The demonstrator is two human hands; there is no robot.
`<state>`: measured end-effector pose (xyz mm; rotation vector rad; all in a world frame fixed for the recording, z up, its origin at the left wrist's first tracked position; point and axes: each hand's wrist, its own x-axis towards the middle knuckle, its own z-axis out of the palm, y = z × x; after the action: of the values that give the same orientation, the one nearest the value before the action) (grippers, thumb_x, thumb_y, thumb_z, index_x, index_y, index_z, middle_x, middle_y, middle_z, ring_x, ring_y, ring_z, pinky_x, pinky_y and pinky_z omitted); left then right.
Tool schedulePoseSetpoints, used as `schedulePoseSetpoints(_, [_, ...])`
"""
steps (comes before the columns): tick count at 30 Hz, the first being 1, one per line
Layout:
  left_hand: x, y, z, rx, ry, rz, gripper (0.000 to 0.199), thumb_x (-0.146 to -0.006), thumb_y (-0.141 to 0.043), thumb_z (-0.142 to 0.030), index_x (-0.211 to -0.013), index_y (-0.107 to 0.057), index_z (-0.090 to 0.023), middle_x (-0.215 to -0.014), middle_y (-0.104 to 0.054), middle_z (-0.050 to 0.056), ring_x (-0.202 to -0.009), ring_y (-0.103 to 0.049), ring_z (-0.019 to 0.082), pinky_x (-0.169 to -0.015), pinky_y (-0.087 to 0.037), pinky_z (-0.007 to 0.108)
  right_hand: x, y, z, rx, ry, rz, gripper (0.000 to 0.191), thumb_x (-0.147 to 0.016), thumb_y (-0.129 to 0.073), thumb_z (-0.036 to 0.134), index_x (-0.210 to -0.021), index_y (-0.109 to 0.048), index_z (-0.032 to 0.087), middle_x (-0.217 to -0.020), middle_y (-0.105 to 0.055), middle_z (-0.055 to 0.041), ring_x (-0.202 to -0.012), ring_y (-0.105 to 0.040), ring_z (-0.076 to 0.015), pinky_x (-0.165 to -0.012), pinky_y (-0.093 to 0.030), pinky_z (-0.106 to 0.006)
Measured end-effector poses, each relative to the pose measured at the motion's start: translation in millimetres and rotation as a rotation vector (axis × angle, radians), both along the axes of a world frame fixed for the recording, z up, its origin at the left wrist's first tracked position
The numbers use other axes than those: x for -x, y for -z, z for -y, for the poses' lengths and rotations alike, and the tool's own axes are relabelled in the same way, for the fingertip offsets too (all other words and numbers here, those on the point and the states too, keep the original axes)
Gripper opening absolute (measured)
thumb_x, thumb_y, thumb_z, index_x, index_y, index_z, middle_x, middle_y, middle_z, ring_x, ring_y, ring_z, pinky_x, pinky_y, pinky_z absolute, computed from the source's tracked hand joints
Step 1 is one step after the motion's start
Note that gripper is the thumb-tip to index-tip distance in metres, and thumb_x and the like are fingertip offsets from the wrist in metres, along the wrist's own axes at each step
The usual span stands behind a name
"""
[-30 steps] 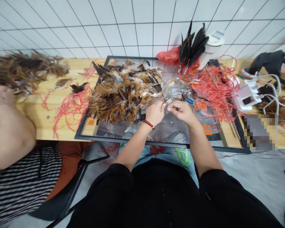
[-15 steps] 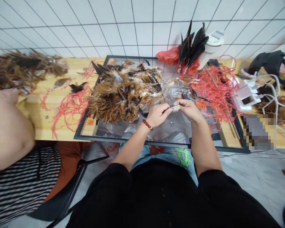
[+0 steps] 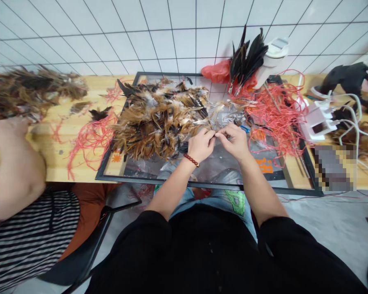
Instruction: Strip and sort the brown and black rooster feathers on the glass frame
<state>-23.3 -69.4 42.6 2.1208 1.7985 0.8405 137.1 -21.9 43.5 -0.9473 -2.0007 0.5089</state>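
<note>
In front of me my left hand (image 3: 201,145), with a red bead bracelet at its wrist, is closed on a dark feather (image 3: 182,147) whose vane sticks out on its left side. My right hand (image 3: 235,142) pinches at the feather's other end, its fingertips meeting those of my left hand. The quill between them is mostly hidden by the fingers. Just left of and behind my hands lies a large heap of brown feathers (image 3: 159,122). A blue-handled tool (image 3: 244,129) lies behind my right hand, partly hidden.
A black-framed glass panel (image 3: 171,182) lies on the wooden table (image 3: 57,163). Pink plastic strips (image 3: 276,114) pile up right, by a white charger (image 3: 317,120). Black feathers (image 3: 248,57) stand by a red bag (image 3: 216,71). At left, a co-worker's arm (image 3: 16,159) reaches to another feather heap (image 3: 27,90).
My right hand has moved left, its fingertips now against my left hand's. The pale fluff seen between my hands no longer shows. The blue-handled tool is more exposed.
</note>
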Motion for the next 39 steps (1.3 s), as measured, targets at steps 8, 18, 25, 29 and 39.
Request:
schedulePoseSetpoints(8, [0,6.8,-4,-0.153,0.084,0.294,0.036,-0.095,-0.049,-0.041,-0.076,-0.070,-0.018,-0.093,-0.067,0.006,-0.080,-0.059,0.014,-0.071,-0.042,0.027,-3,3.2,-4,0.031,-0.021,-0.235,0.029,-0.084,-0.068,0.053,-0.083,-0.074,0.024,-0.081,-0.058,-0.0030,-0.079,-0.057,-0.0177,-0.074,-0.049,-0.034])
schedulePoseSetpoints(18, [8,17.1,-23,-0.080,-0.071,1.066,0.045,-0.081,-0.066,-0.060,-0.066,-0.068,-0.018,-0.066,-0.059,0.001,-0.064,-0.052,0.012,-0.066,-0.044,0.027,14,13.5,-1,0.586,-0.213,-0.426,0.055,-0.069,-0.077,0.064,-0.105,-0.066,0.024,-0.100,-0.070,-0.0040,-0.075,-0.060,-0.0143,-0.067,-0.051,-0.029])
schedulePoseSetpoints(25, [6,12.9,-20,-0.178,-0.060,0.966,0.040,-0.083,-0.067,-0.051,-0.060,-0.067,-0.018,-0.077,-0.061,0.003,-0.080,-0.058,0.014,-0.079,-0.049,0.029,30,14.0,9,0.707,-0.183,-0.464,0.044,-0.064,-0.081,0.059,-0.068,-0.063,0.019,-0.060,-0.058,0.0031,-0.056,-0.048,-0.0098,-0.057,-0.041,-0.026])
schedulePoseSetpoints(29, [6,20.2,-23,-0.106,-0.088,1.041,0.040,-0.084,-0.067,-0.048,-0.059,-0.067,-0.017,-0.079,-0.061,0.003,-0.070,-0.055,0.011,-0.066,-0.047,0.026,20,4.2,6,0.752,-0.156,-0.640,0.031,-0.071,-0.079,0.047,-0.071,-0.063,0.021,-0.061,-0.057,0.0038,-0.053,-0.043,-0.0080,-0.053,-0.037,-0.024])
schedulePoseSetpoints(39, [5,12.7,-17,-0.280,0.159,0.786,0.028,-0.087,-0.065,-0.046,-0.085,-0.078,-0.021,-0.094,-0.067,0.006,-0.093,-0.061,0.016,-0.090,-0.047,0.035,10,3.8,-8,1.226,-0.237,-1.021,0.030,-0.064,-0.080,0.020,-0.074,-0.051,0.021,-0.063,-0.061,0.0066,-0.050,-0.051,-0.0047,-0.048,-0.048,-0.016])
